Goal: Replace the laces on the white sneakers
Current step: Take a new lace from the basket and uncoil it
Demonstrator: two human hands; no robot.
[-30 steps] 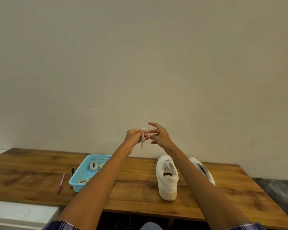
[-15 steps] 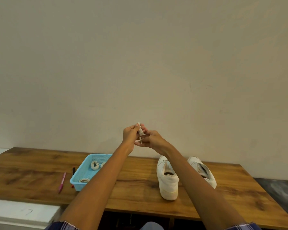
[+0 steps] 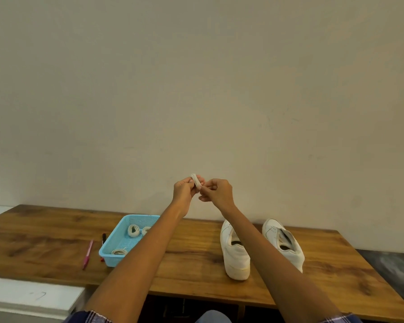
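White lace (image 3: pixel 195 181), wound into a small flat coil, is held up in the air in front of the wall, well above the bench (image 3: pixel 44 241). The left hand (image 3: pixel 184 191) has its grip pinched on the coil's edge, thumb and fingers curled round it. The right hand (image 3: pixel 217 191) meets it from the other side, fingers curled, its grip nipping at what looks like the loose end; the end itself is too small to make out. The two hands touch, so neither is nearer than the other. The coil stands on edge, its flat faces turned towards the two palms.

My reading is that the step in hand is unwinding the lace. That calls for the right hand to draw sideways, away from the left, and there is open air to that side and above.

Below and to the right of the grip stand the two white sneakers (image 3: pixel 236 252), heels towards the person, toes towards the wall, with no laces visible in them. The nearer one lies almost straight under the right forearm. Below and to the left sits a blue basket (image 3: pixel 113 258) with more coiled laces (image 3: pixel 133 230) inside. Just beyond it lie a pink pen (image 3: pixel 88 254) and a dark marker (image 3: pixel 103 237). The bench's front edge runs close beneath both elbows.
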